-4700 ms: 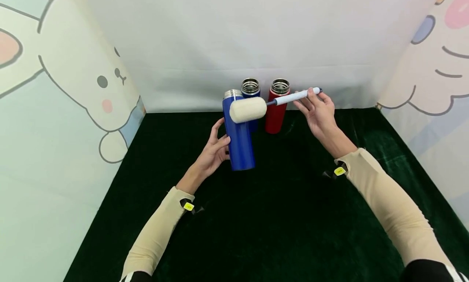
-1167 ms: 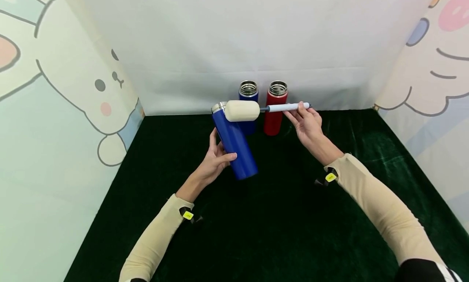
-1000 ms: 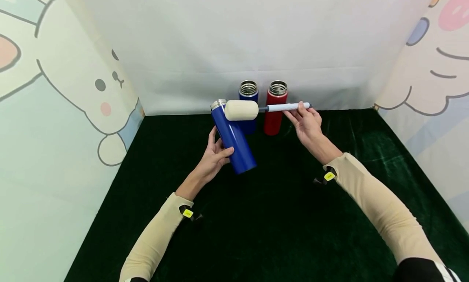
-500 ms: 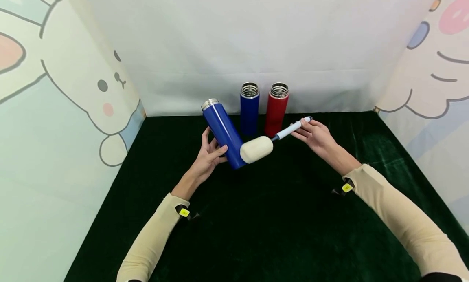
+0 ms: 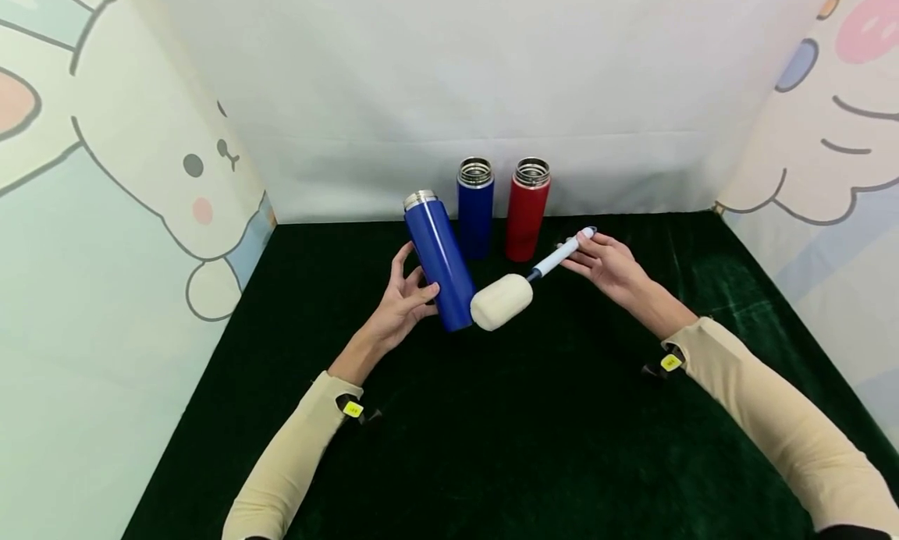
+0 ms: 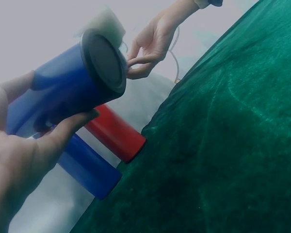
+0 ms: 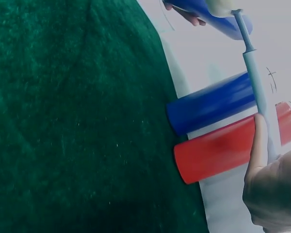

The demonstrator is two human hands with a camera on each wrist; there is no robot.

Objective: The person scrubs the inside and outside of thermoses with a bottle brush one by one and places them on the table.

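- Your left fingers (image 5: 426,293) are clamped round a tall blue bottle (image 5: 441,263), thumb on the near side; the left hand (image 5: 396,314) grips its lower half.
- Your right fingers (image 5: 586,245) pinch the sponge brush (image 5: 502,302) near the tail end of its handle, so the right hand (image 5: 616,273) has the head pointing down and leftward.
- The bottle you hold is raised above the tabletop (image 5: 534,415), its silvery neck leaning away to your left and its base toward your right. The body is smooth, plain and glossy, with a bright streak of light along it; the left wrist view shows a flat, dark, round base.
- Your brush has a thick, cream-coloured head, cylindrical with rounded edges, on a thin dark-blue neck. The handle is pale blue, ending in a dark tip.
- The brush head is beside the bottle's base; you cannot tell whether they touch.
- Beyond your hands, a second blue bottle (image 5: 475,216) and a red bottle (image 5: 527,220) stand upright side by side, slightly apart, both uncapped with shiny metal mouths.
- Dark green, velvety cloth covers the tabletop.
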